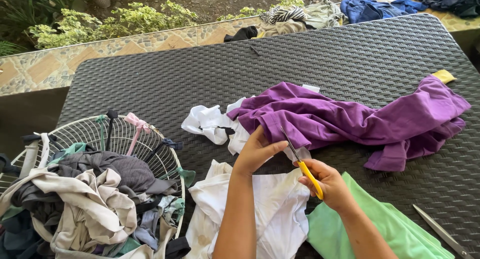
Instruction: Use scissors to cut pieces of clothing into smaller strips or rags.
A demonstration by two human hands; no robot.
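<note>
**Scissors at the edge of a purple shirt**

The right hand [327, 181] is closed around the yellow handles of a pair of scissors [300, 159], whose blades point up into the near edge of a purple shirt [350, 119]. The left hand [256, 151] pinches that same edge just left of the blades. The shirt lies spread across the middle of the dark desk [200, 79]. White cloth [272, 209] lies under the forearms, green cloth [380, 224] near right. A wire basket [150, 139] of clothes stands near left.
</note>
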